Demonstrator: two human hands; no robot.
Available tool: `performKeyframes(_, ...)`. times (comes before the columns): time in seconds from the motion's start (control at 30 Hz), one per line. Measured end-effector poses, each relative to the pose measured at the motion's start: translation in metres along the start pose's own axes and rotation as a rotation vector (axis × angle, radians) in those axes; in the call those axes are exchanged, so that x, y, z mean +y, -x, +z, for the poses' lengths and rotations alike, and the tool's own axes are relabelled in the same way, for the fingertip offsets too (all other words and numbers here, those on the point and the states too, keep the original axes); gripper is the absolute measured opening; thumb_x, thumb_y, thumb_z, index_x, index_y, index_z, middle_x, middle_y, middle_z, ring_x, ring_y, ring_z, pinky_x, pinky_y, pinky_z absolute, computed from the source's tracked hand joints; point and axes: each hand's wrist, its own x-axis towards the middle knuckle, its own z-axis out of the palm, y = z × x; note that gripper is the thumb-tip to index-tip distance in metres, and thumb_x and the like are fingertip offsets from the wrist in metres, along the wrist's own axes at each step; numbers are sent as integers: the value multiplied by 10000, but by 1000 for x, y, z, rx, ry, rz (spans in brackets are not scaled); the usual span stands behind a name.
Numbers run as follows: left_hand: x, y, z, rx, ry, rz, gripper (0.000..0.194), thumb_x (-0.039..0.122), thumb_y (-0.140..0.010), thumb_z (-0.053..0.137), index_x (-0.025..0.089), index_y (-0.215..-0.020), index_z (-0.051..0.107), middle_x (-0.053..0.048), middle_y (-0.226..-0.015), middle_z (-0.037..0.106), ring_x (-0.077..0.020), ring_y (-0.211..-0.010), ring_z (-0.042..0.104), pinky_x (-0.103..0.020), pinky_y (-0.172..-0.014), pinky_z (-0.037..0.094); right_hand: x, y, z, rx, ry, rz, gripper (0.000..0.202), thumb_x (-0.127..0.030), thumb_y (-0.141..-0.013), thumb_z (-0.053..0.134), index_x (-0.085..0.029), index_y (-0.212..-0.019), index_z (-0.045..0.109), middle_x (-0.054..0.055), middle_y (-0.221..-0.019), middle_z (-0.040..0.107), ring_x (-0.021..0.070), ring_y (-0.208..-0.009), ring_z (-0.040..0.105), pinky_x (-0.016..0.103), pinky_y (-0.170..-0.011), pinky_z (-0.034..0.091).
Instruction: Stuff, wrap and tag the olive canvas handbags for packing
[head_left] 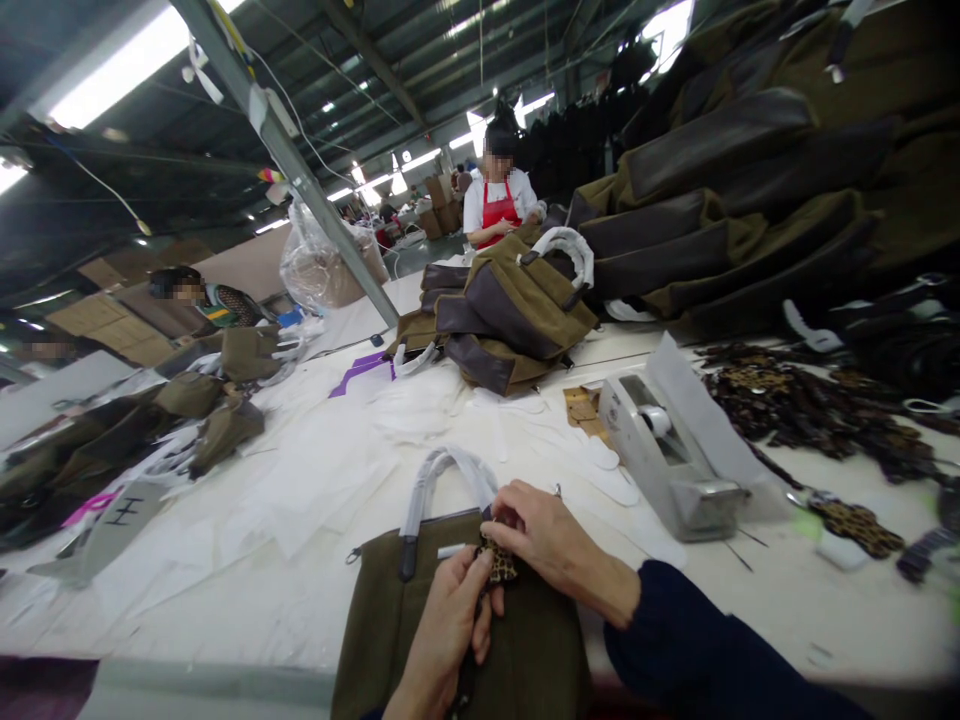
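An olive-green handbag [405, 640] lies in front of me at the table's near edge, its handle [450, 470] wrapped in white. Over the top of the bag, beside the base of the handle, my left hand [454, 610] pinches a leopard-print charm [501, 565]. My right hand [536, 530] is closed at the charm's upper end, with thumb and fingers drawn together. What exactly the right fingertips grip is partly hidden. A dark strap hangs below my left hand.
A tape dispenser [667, 460] stands to the right, near a heap of dark and leopard-print pieces [810, 410]. Another leopard-print charm [859, 525] lies at the right. Olive bags [517, 310] are piled ahead; white sheets [300, 470] cover the left. Two people work beyond.
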Motion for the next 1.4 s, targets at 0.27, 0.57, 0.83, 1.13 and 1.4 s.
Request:
performKeyframes(0.27,-1,6,-3,119,-27,32,438,594,-926,500,177,-791,497,62,-550,530,-10,-293,269,-121,-269,254,11,11,9,-124,-25,53,189,-165,-853,673,-199,-1019,590,-13,-852,604,154,-762,546,259,-695,393)
performKeyframes(0.57,-4,0,-12,151,-89,56,388,560,-938,486,178,-868,493,45,-606,585,-12,-294,294,-126,-276,251,6,14,9,-159,34,75,252,-203,-806,731,-209,-1013,587,-22,-851,598,150,-752,529,255,-672,351)
performKeyframes(0.83,8,4,-10,250,-376,141,342,539,-939,462,201,-891,457,70,-557,546,-37,-294,349,-126,-284,202,9,17,17,-147,142,45,305,-288,-802,772,-193,-999,560,5,-905,639,177,-800,562,268,-680,352)
performKeyframes(1.13,22,-2,-7,125,-422,151,306,508,-957,445,207,-902,445,60,-597,569,-41,-301,394,-127,-293,224,7,15,19,-157,167,29,344,-308,-803,776,-151,-1022,562,31,-896,634,203,-813,579,287,-685,381)
performKeyframes(1.4,-3,17,1,150,-452,86,288,481,-941,485,203,-868,479,40,-690,550,-69,-426,481,-136,-329,331,8,11,10,-11,-180,20,94,-127,-886,614,-168,-952,666,34,-937,639,165,-849,587,281,-800,440)
